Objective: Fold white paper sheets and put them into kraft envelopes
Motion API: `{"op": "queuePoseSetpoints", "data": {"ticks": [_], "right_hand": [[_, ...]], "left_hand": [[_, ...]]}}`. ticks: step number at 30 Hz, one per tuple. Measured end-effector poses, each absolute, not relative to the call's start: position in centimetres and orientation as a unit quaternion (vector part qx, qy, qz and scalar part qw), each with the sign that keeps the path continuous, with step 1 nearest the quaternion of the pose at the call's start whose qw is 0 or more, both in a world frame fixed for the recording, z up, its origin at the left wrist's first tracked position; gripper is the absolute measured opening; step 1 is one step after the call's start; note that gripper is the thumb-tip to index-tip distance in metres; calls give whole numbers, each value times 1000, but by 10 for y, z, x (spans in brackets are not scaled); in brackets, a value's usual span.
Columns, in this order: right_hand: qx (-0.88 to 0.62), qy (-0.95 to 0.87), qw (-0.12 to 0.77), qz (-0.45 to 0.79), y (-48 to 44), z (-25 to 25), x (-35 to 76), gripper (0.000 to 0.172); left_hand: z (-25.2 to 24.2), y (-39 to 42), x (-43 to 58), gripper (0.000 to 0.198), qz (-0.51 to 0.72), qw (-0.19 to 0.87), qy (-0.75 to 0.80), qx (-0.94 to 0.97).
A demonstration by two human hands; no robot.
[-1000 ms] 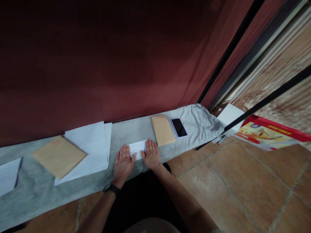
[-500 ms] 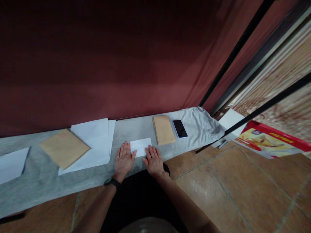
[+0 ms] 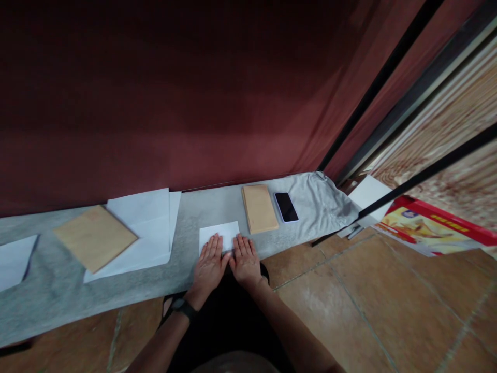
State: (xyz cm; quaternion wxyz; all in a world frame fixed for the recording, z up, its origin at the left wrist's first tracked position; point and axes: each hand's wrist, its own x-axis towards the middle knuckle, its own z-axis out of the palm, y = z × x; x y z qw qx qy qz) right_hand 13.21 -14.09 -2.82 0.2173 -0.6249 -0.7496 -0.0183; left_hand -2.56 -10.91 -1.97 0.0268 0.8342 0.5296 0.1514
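A small folded white paper (image 3: 218,233) lies on a grey cloth (image 3: 194,207) spread on the floor. My left hand (image 3: 209,265) lies flat, fingers stretched out, on the paper's near edge. My right hand (image 3: 245,259) lies flat beside it, thumb to thumb, fingertips at the paper's near right corner. A dark watch sits on my left wrist.
A brown envelope (image 3: 259,208) and a black phone (image 3: 286,206) lie to the right. On the left, a second brown envelope (image 3: 94,237) rests on white sheets (image 3: 149,223); another white sheet (image 3: 15,255) lies at far left. A red curtain hangs behind, a red printed box (image 3: 427,225) at right.
My left hand slid right onto the paper's near edge until it met my right hand, which pulled back a little. The camera shifted slightly.
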Motion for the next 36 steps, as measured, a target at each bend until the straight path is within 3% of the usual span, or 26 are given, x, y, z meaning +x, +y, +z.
{"op": "queuePoseSetpoints", "data": {"ticks": [7, 13, 24, 36], "right_hand": [[-625, -745, 233, -20, -143, -31, 138, 61], [-616, -761, 206, -19, -142, -33, 138, 58], [-632, -738, 235, -20, -144, -28, 136, 56], [-643, -723, 237, 89, -98, 3, 113, 49]], "left_hand": [[-22, -93, -28, 72, 157, 11, 606, 779], [-21, -79, 28, 61, 143, 84, 481, 861], [-22, -51, 5, 64, 139, 55, 497, 855], [-19, -57, -25, 59, 119, 42, 552, 824]]}}
